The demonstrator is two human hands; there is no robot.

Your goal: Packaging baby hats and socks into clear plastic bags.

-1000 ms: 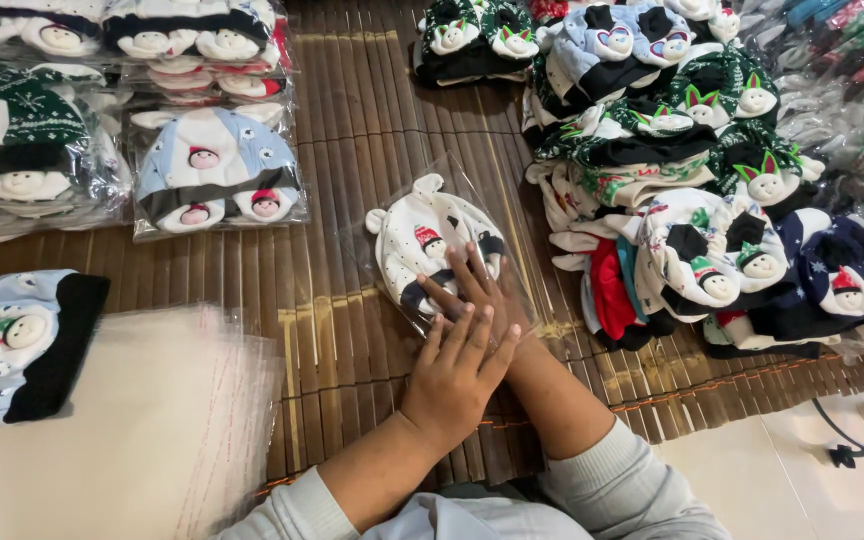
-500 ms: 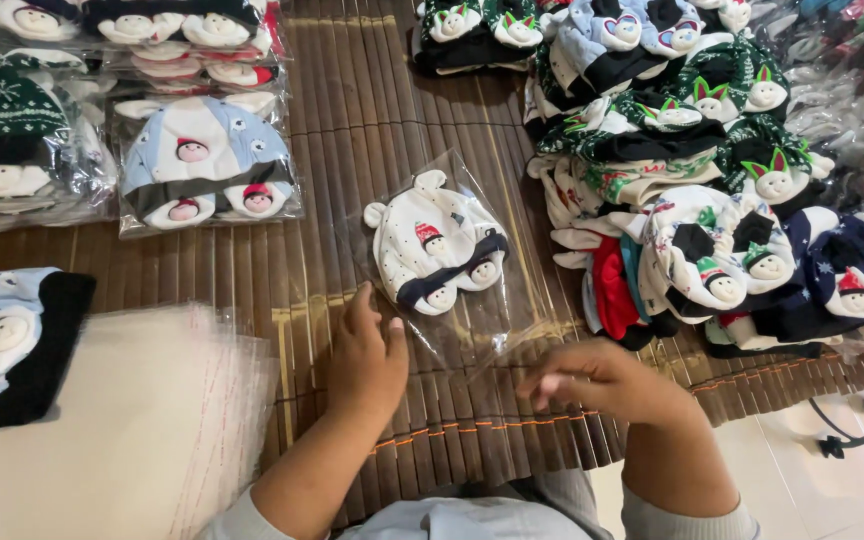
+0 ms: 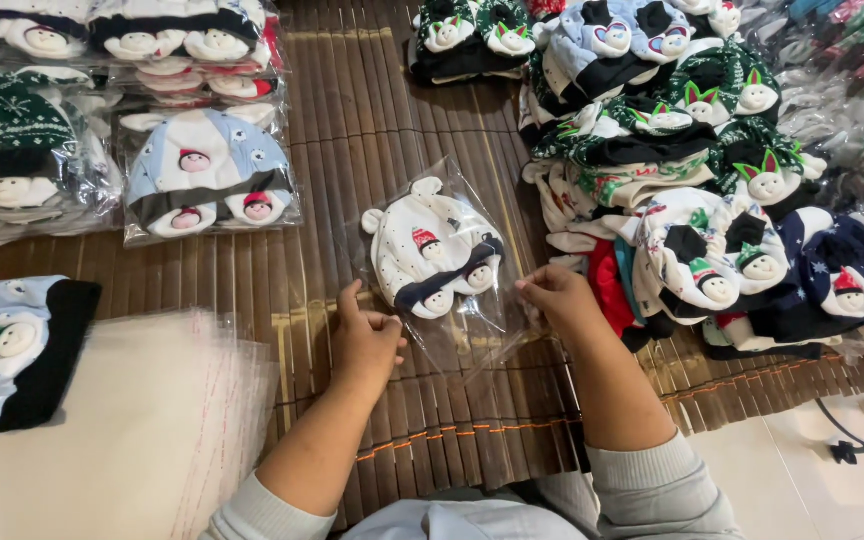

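1. A brown bamboo mat [image 3: 392, 130] is covering the work surface, with pale tiled floor [image 3: 812, 480] showing at the lower right.
2. Bagged hats [image 3: 207, 175] are lying at the upper left, loose knitted hats [image 3: 692, 190] are piling up on the right, and a stack of clear bags [image 3: 122, 430] is sitting at the lower left.
3. A white hat [image 3: 432, 250] is lying on the mat inside a clear bag [image 3: 472, 335], between both hands.
4. The left hand [image 3: 364, 340] is pinching the bag's near-left edge, fingers curled in.
5. The right hand [image 3: 557, 295] is gripping the bag's right edge, just beside the hat.

Head view, steeply down, close.
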